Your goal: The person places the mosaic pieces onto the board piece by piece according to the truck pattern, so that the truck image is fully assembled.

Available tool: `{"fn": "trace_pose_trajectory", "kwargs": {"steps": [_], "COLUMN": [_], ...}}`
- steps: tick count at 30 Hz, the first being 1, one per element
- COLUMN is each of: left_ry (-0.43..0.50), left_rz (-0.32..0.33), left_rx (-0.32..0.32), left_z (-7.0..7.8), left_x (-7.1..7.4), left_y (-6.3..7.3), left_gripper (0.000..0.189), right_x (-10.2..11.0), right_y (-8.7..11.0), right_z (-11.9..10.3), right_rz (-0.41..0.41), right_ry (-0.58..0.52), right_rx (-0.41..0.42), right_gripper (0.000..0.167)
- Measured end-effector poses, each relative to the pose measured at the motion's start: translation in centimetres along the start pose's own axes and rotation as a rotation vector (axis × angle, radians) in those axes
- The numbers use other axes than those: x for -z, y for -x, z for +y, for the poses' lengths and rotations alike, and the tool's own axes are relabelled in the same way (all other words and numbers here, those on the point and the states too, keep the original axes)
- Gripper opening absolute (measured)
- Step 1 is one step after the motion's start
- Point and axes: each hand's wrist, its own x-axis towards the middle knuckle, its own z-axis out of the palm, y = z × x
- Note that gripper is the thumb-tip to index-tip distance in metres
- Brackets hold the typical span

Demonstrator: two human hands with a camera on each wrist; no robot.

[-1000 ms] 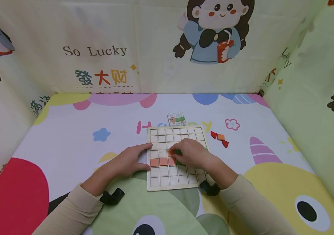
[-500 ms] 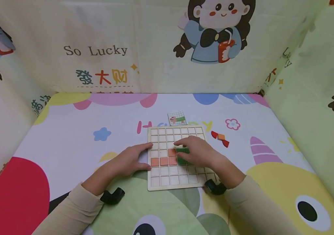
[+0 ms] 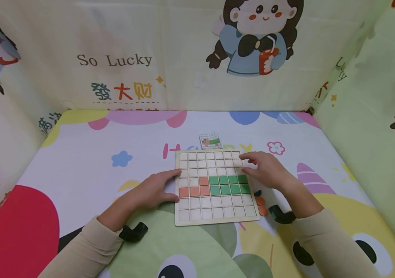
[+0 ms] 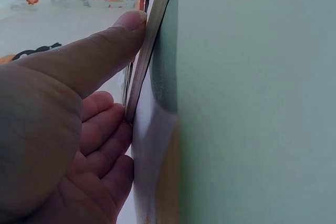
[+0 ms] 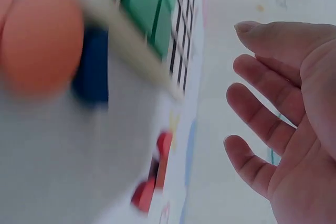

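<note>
A pale wooden grid board (image 3: 206, 213) bearing square salmon-pink tiles (image 3: 194, 191) and green tiles (image 3: 225, 190) lies on the bench (image 3: 145, 135). The left hand (image 3: 154, 189), grip apart, touches its left edge; the right hand (image 3: 268, 170), grip apart, is by its far right edge, near red curved pieces (image 5: 143, 195).

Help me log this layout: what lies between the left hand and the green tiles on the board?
The head view shows four orange tiles and two bare upper-row cells between the left hand and the green tiles.
</note>
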Motion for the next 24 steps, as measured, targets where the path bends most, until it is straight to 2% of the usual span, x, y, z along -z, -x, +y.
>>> {"fn": "trace_pose_trajectory", "kwargs": {"steps": [8, 18, 24], "left_ry": [0.006, 0.004, 0.004], "left_rz": [0.008, 0.007, 0.008], "left_rx": [-0.008, 0.005, 0.0], "left_z": [0.0, -0.1, -0.1], "left_x": [0.0, -0.1, -0.1], "left_y": [0.1, 0.0, 0.0], "left_gripper": [0.081, 0.082, 0.081], "right_x": [1.5, 1.3, 1.1], "right_y": [0.8, 1.0, 0.9], "right_z": [3.0, 5.1, 5.7], "right_rz": [0.039, -0.011, -0.042], "right_ry": [0.008, -0.03, -0.023], "right_rx": [-0.132, -0.266, -0.308], "right_gripper": [0.035, 0.041, 0.044]}}
